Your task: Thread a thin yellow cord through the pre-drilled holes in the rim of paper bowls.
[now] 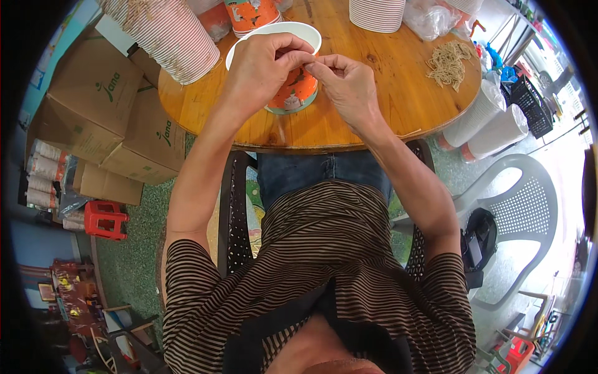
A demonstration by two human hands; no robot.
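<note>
An orange printed paper bucket point(294, 95) with a white rim and green base stands upright near the front of the round wooden table point(398, 103). At its rim my left hand point(258, 71) and my right hand point(346, 87) meet, fingertips pinched together. Whatever lies between the fingers is too small to make out; the left hand covers part of the bucket's left side. On the table to the right sits a tangled heap of tan twine strands point(450, 64). Leaning at the left edge, a tall stack of paper buckets point(163, 38) has similar strands draped over it.
Another orange bucket point(252, 15) stands behind, beside a stack of white-rimmed buckets point(375, 15) and clear plastic bags point(431, 20). Cardboard boxes point(93, 93) and a red stool point(106, 219) are at left. Wrapped stacks point(495, 134) and a grey chair point(520, 212) stand at right.
</note>
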